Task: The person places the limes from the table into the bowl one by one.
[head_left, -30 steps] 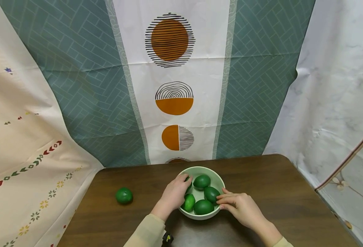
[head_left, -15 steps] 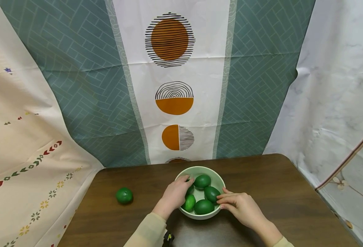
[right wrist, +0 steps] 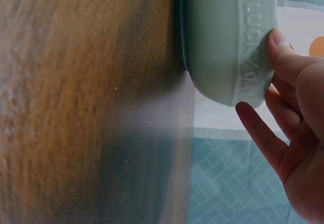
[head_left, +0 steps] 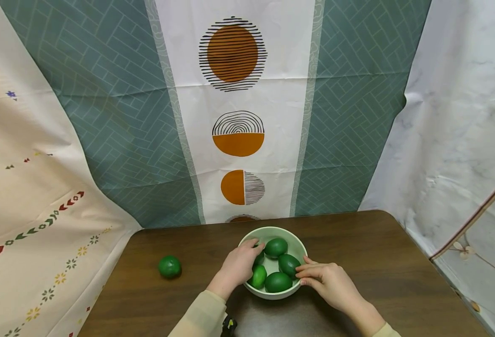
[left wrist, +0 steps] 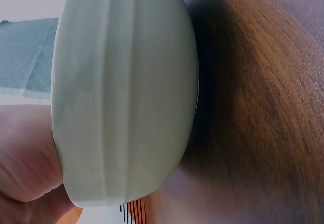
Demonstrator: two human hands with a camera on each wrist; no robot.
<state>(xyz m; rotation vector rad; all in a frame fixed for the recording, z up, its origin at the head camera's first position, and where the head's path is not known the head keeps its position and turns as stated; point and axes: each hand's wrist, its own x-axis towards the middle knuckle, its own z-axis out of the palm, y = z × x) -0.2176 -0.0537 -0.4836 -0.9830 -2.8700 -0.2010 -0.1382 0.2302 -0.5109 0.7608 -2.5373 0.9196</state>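
Note:
A pale green bowl (head_left: 273, 294) stands on the brown table with several glossy green, lime-shaped fruits in it. One of them, a brighter green fruit (head_left: 257, 276), lies at the near left, beside a dark one (head_left: 278, 282). My left hand (head_left: 237, 266) reaches over the bowl's left rim, its fingers curled over a dark green fruit (head_left: 259, 258) that they partly hide. At the right rim, my right hand (head_left: 331, 283) pinches the bowl's wall; the right wrist view shows its thumb (right wrist: 279, 44) on the embossed outside. Its inner fingertips are near another dark fruit (head_left: 288, 265).
A single green fruit (head_left: 169, 267) sits on the table (head_left: 146, 309) at the left. Hanging cloths (head_left: 247, 154) stand behind the table's back edge and along both sides. A small dark object (head_left: 229, 325) shows by the left sleeve.
My left hand has shifted slightly right and down within the bowl, and the fruit under its fingers has shifted with it. My right hand has stayed on the rim.

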